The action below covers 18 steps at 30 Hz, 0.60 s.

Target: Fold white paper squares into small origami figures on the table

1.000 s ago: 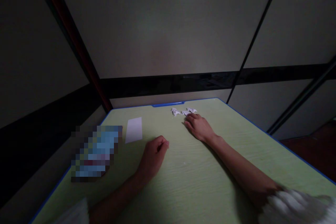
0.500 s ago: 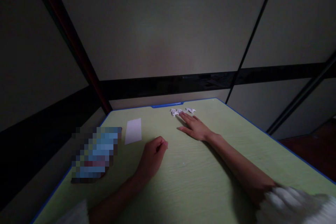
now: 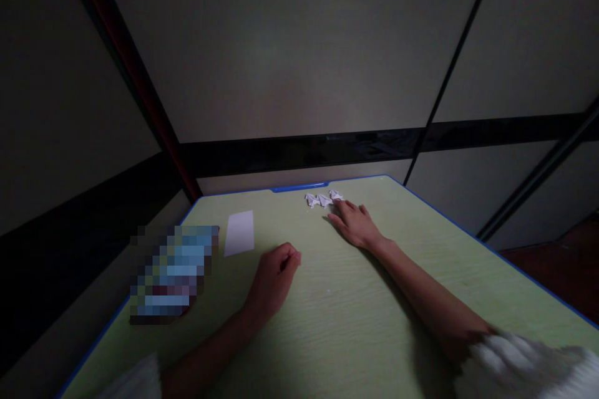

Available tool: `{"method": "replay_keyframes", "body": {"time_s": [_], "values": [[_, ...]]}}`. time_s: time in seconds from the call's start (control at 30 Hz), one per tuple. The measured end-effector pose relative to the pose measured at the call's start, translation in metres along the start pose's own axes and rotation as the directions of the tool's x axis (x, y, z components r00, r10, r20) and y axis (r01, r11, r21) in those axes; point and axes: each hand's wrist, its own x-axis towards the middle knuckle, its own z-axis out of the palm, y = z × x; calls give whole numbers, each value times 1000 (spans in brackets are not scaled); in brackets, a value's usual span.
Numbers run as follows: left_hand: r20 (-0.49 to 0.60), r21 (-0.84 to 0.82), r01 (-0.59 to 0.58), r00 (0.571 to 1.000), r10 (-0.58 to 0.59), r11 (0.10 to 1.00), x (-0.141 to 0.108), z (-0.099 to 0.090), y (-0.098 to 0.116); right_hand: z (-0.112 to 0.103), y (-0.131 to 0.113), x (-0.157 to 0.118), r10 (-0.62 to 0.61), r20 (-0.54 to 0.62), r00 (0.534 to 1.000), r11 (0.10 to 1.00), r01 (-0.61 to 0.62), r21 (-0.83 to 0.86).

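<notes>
Three small folded white paper figures stand in a row near the table's far edge: the left one (image 3: 311, 201), the middle one (image 3: 324, 201) and the right one (image 3: 335, 194). My right hand (image 3: 356, 224) lies low over the table with its fingers apart, its fingertips at the right figure and partly covering its near side. Closed in a loose fist, my left hand (image 3: 276, 274) rests on the table nearer to me, and nothing shows in it. To its upper left lies a flat white sheet of paper (image 3: 239, 234).
The pale green table (image 3: 346, 324) has a blue rim and a blue handle (image 3: 300, 187) at its far edge. A blurred-out flat object (image 3: 178, 274) lies at the left edge. Dark-striped panels (image 3: 299, 75) rise right behind the table.
My right hand has shifted to the right, uncovering the middle figure. The right figure has moved left, closer to the other two. My left hand stays in place.
</notes>
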Motion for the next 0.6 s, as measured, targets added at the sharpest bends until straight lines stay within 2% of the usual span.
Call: {"method": "replay_keyframes", "body": {"time_s": [0.1,0.27,0.43,0.53,0.6], "values": [[4,-8,10,1000,-10,1000,0,0,0,-1,0,0,-14,7,1000,1000,14,23],[1,-18,1,1000,-1,1000,0,0,-1,0,1,1,48,-34,998,999,-48,-6],[12,19,1,1000,-2,1000,-1,0,-1,1,3,2,73,5,997,997,-73,-10],[6,188,-55,998,55,981,-1,-4,0,0,3,2,49,-9,999,999,-49,19],[28,420,-135,990,136,897,-1,-12,1,-2,2,2,38,-54,998,999,-37,25]]}}
